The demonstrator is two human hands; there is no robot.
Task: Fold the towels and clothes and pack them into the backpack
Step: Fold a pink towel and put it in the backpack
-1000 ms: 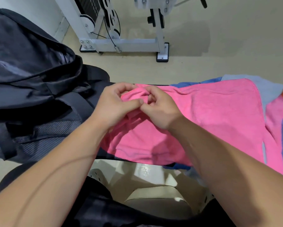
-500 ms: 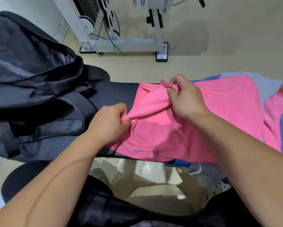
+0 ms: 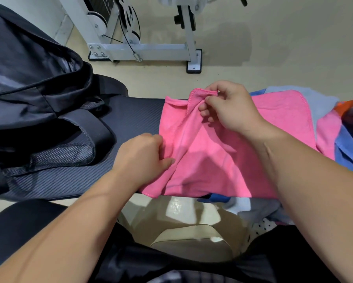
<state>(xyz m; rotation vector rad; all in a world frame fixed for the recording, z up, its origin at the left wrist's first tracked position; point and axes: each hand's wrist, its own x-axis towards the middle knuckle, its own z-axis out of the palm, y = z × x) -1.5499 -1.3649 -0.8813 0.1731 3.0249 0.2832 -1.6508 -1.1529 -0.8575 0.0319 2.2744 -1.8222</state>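
Both hands grip the pink towel (image 3: 222, 156): right hand (image 3: 230, 107) pinches its far corner, left hand (image 3: 145, 158) apparently clamps the near edge, spreading it for folding; backpack (image 3: 34, 82) waits upper left.

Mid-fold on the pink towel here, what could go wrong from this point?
1. The right hand pinches only one corner of the pink towel; if it slips, the fold may collapse.
2. The towel's near edge hangs over the bench edge, so it might slide to the floor.
3. The towel lies on the clothes pile; pulling it could drag other pieces along.
The left hand grips the left edge.
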